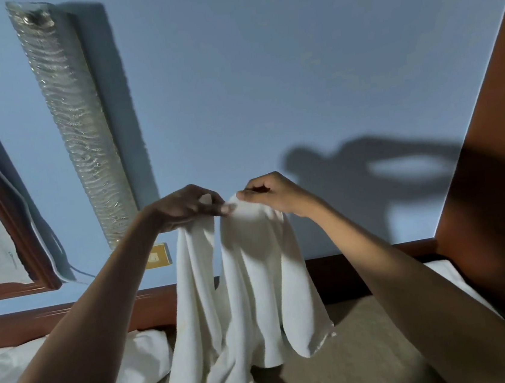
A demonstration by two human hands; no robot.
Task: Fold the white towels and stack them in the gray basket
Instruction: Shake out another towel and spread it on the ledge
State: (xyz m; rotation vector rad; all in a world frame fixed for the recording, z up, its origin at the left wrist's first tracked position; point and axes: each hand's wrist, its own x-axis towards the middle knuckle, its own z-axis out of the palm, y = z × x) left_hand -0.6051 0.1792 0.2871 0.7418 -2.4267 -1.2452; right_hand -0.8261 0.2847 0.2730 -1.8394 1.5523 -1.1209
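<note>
A white towel (244, 293) hangs in loose folds in front of me, its lower end bunched on the tan bed surface (351, 350). My left hand (184, 208) pinches the towel's top edge on the left. My right hand (272, 193) pinches the top edge right beside it, the fingertips of both hands nearly touching. Both arms are raised. The gray basket is not in view.
More white cloth (131, 356) lies crumpled at the lower left on the bed. A brown wooden headboard rail (151, 306) runs behind, below a blue wall. A tall brown panel (503, 194) stands at the right; a framed window (3, 251) and silvery duct (77, 126) are at left.
</note>
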